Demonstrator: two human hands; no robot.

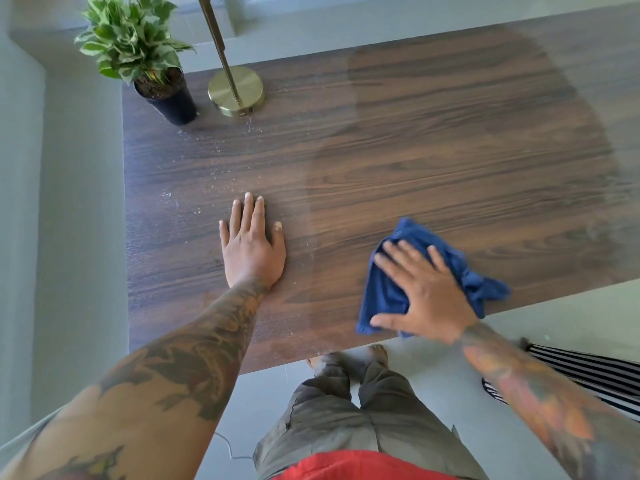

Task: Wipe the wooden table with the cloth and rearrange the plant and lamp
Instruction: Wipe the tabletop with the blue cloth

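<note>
Right hand (424,289) presses flat on blue cloth (388,292); left hand (251,242) rests flat on wooden table (415,150).

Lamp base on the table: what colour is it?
Brass gold, shiny; the lamp base shows best in the head view.

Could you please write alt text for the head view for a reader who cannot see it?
A right hand presses a blue cloth on a wooden table; the left hand rests flat. A potted plant and brass lamp stand at the far left corner.
</note>
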